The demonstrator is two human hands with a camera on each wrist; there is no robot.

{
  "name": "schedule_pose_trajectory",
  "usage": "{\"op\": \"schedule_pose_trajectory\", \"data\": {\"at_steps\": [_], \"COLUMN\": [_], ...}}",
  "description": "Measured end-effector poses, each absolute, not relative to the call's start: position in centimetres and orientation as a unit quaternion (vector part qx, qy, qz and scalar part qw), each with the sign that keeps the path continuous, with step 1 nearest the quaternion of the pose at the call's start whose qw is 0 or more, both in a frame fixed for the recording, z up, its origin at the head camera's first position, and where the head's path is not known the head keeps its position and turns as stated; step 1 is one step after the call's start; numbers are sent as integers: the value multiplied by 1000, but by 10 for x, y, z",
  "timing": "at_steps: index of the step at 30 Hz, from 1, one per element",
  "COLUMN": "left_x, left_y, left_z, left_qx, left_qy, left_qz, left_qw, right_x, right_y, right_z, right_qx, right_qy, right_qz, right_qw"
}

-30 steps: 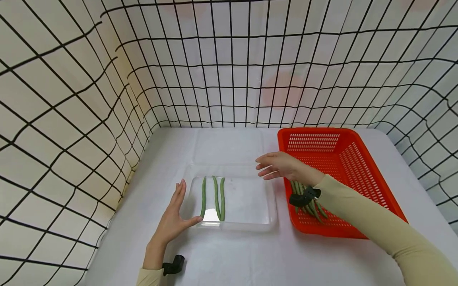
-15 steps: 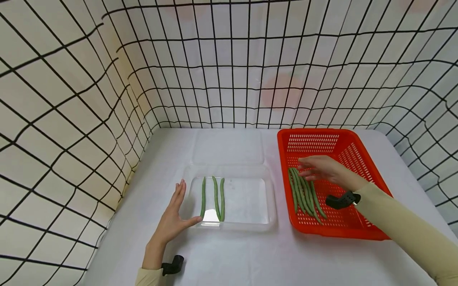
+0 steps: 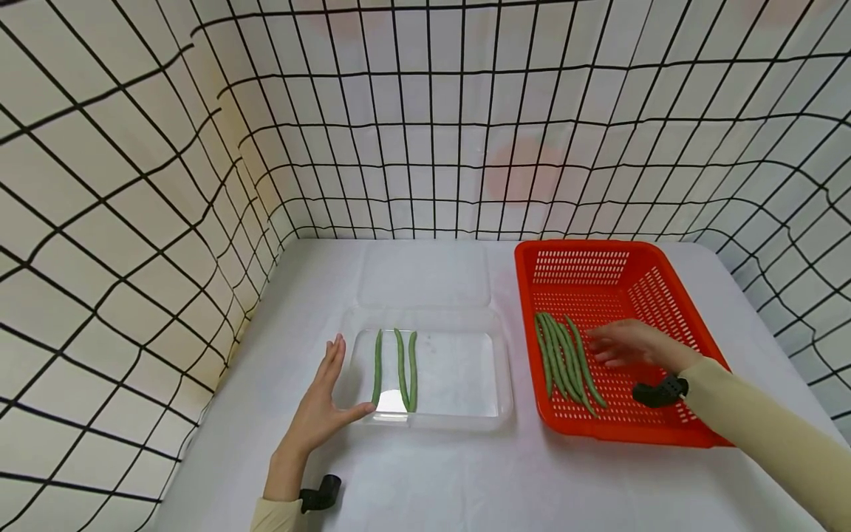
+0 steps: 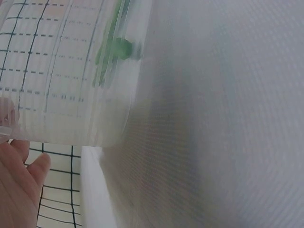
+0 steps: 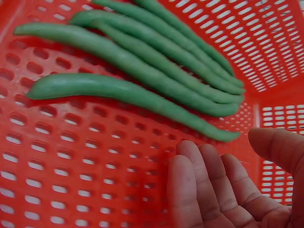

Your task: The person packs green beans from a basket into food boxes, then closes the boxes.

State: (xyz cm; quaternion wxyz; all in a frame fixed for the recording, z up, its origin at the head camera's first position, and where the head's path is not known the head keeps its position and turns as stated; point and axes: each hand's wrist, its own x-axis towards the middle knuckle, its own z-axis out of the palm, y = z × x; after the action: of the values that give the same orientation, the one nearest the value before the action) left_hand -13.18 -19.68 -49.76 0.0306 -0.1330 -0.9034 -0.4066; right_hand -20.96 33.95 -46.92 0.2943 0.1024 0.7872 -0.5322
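Note:
My left hand [image 3: 321,408] rests at the left front corner of a clear plastic container [image 3: 465,423], fingers straight along its side and thumb at the front rim. Inside that container lie a green bean [image 3: 378,369] on the left and two more green beans [image 3: 413,373] beside it, meeting at their front ends. Over the red basket [image 3: 578,427], my right hand [image 3: 628,343] hangs with nothing in its fingers. Several green beans [image 5: 142,61] lie side by side in the basket, just left of that hand. In the right wrist view the thumb and fingers [image 5: 183,190] stand apart.
The container's clear lid [image 3: 424,275] lies folded back behind it on the white table [image 3: 425,480]. Black wire grid [image 3: 432,133] rises at the back and both sides. The basket's raised red rim [image 3: 694,325] surrounds the right hand.
My right hand has moved from above the container's right edge to the right, into the basket, and past the beans there. The left hand and the beans in the container stay put.

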Motion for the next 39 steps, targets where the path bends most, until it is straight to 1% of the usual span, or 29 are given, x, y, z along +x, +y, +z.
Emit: {"op": "schedule_pose_trajectory", "data": {"at_steps": [5, 11, 21, 26, 30, 34, 39], "left_x": [-132, -132, -132, -132, -132, -132, -132], "left_y": [-196, -196, -196, -196, -196, -197, -197], "left_z": [-497, -497, -497, -496, -496, -497, -498], "left_qx": [-129, -129, -131, -129, -129, -129, -126], "left_qy": [-904, -906, -905, -905, -905, -905, -906], "left_qz": [-408, -402, -404, -405, -405, -405, -405], "left_qw": [26, 29, 27, 26, 26, 26, 25], "right_x": [-207, -206, -203, -204, -209, -215, -221], "right_y": [333, 321, 310, 311, 308, 297, 269], "right_z": [-479, -479, -473, -458, -439, -417, -398], "right_qx": [107, 116, 106, 94, 82, 73, 72], "right_qy": [781, 793, 807, 804, 805, 799, 770], "right_qz": [-534, -525, -509, -527, -541, -553, -591], "right_qw": [305, 287, 280, 257, 232, 225, 228]}}
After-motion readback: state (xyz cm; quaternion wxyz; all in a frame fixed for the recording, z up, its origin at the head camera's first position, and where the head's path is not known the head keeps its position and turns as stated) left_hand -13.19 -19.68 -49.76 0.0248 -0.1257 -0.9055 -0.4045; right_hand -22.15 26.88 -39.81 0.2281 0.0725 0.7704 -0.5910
